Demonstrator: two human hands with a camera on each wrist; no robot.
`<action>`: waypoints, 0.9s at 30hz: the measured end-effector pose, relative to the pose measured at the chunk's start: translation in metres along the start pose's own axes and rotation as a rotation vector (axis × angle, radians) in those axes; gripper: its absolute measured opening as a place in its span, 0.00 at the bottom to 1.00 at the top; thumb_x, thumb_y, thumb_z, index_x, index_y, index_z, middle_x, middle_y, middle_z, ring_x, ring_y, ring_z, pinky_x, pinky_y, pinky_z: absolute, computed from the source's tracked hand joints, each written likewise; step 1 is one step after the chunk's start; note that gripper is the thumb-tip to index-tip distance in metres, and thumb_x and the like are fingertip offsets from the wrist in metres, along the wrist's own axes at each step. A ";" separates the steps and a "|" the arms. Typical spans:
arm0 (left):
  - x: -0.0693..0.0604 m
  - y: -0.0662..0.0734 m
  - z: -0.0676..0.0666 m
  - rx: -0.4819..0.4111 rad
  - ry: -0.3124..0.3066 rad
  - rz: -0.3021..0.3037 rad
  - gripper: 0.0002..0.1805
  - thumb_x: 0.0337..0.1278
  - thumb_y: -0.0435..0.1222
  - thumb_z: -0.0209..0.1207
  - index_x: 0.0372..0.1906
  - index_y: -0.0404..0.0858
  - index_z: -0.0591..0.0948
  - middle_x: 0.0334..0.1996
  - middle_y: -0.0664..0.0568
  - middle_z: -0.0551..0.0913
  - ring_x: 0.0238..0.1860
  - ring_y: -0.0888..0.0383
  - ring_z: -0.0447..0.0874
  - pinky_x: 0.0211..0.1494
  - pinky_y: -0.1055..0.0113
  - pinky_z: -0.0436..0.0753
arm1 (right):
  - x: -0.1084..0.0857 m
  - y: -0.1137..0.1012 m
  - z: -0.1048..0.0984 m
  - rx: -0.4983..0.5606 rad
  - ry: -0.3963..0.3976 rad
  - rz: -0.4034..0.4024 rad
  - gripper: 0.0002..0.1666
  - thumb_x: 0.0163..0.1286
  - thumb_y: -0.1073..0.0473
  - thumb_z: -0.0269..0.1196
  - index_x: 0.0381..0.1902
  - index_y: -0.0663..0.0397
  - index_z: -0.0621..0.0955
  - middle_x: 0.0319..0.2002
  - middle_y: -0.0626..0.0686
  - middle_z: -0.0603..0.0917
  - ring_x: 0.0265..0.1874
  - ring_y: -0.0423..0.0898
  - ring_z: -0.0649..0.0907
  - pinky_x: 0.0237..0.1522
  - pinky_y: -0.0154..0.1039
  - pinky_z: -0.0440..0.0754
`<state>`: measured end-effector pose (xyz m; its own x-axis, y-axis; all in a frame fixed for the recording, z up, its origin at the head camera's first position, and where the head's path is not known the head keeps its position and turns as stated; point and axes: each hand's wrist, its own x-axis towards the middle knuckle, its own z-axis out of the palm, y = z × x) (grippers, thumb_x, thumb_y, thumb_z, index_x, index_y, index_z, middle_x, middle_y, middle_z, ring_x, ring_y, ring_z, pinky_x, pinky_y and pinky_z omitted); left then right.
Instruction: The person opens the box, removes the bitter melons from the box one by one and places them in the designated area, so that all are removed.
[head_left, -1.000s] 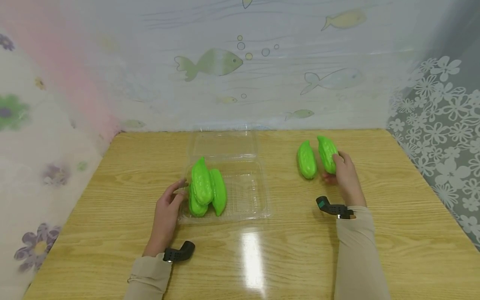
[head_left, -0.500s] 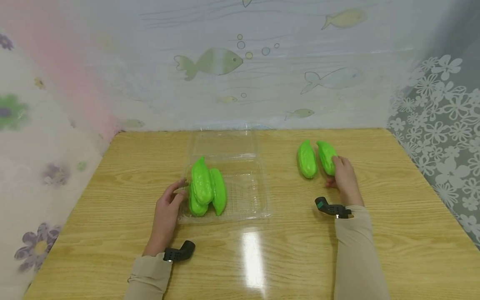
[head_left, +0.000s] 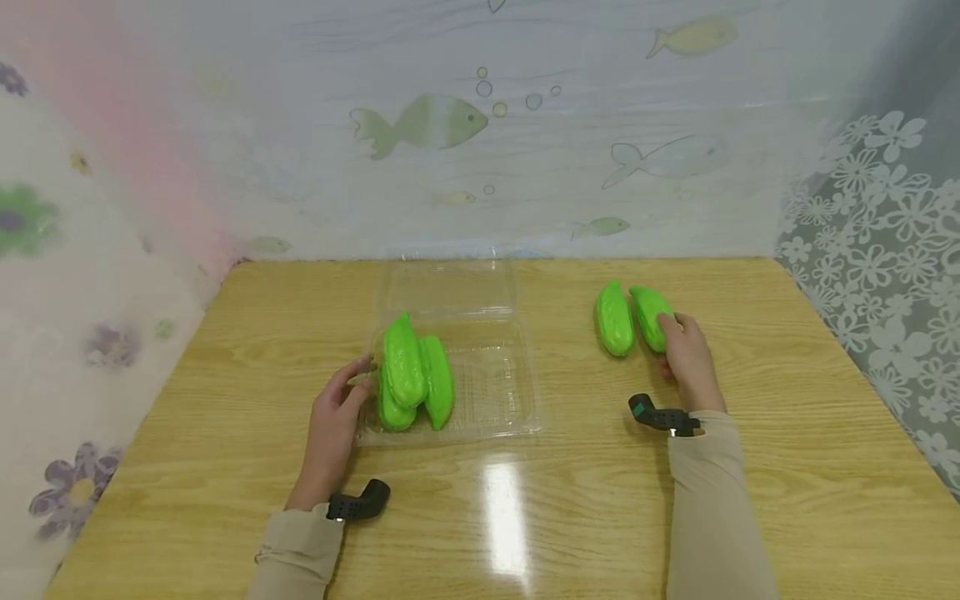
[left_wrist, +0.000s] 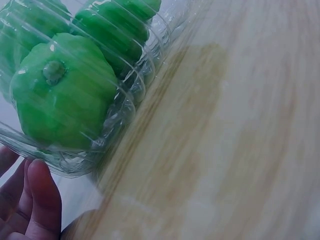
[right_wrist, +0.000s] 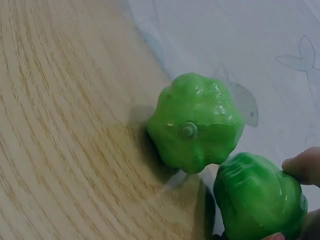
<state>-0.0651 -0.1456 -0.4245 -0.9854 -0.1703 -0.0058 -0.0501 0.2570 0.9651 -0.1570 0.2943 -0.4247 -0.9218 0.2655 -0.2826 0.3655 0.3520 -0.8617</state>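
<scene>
In the head view my right hand (head_left: 688, 357) grips a glossy green toy bitter melon (head_left: 649, 317), thumb on its right side. In the right wrist view the thumb (right_wrist: 305, 166) and a fingertip hold this melon (right_wrist: 257, 197). Just left of it lies a second toy bitter melon (head_left: 615, 320) on the table. My left hand (head_left: 333, 421) rests its fingertips against the left side of a clear plastic clamshell box (head_left: 517, 379). Piled in the box's left half are three toy bitter melons (head_left: 405, 367), one atop the others. The left wrist view shows the thumb (left_wrist: 42, 192) at the box's rim.
The box's clear lid (head_left: 450, 287) stands folded back toward the far wall (head_left: 540, 175). Everything sits on a wood-grain table (head_left: 585, 508). Black wrist cameras (head_left: 360, 502) stick out from both wrists.
My right hand has shifted slightly left with its bitter melon, which is lower and closer to the neighbouring one. The left hand and the box stay as they were.
</scene>
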 end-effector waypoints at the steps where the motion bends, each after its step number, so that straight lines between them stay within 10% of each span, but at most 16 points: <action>1: -0.001 0.000 0.000 0.004 0.001 0.002 0.19 0.63 0.42 0.49 0.59 0.46 0.71 0.55 0.56 0.72 0.50 0.57 0.72 0.50 0.69 0.68 | 0.000 0.000 0.000 -0.009 0.000 0.001 0.44 0.64 0.31 0.37 0.69 0.50 0.50 0.46 0.55 0.64 0.25 0.45 0.70 0.24 0.36 0.72; 11: -0.016 0.018 0.002 0.011 0.010 -0.016 0.20 0.63 0.40 0.48 0.59 0.43 0.70 0.56 0.53 0.72 0.50 0.54 0.72 0.51 0.66 0.68 | -0.004 0.002 -0.003 -0.044 -0.016 -0.019 0.49 0.61 0.28 0.37 0.69 0.52 0.48 0.65 0.61 0.54 0.55 0.56 0.62 0.40 0.41 0.66; 27: -0.004 -0.011 0.001 0.016 0.013 -0.005 0.19 0.62 0.46 0.49 0.58 0.53 0.71 0.54 0.62 0.72 0.50 0.61 0.72 0.51 0.67 0.68 | -0.004 -0.002 -0.010 -0.061 0.157 -0.097 0.37 0.66 0.36 0.38 0.65 0.52 0.60 0.59 0.60 0.66 0.46 0.52 0.70 0.41 0.43 0.69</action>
<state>-0.0604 -0.1471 -0.4350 -0.9830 -0.1837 -0.0068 -0.0573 0.2712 0.9608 -0.1525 0.3018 -0.4178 -0.9234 0.3626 -0.1261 0.2876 0.4356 -0.8529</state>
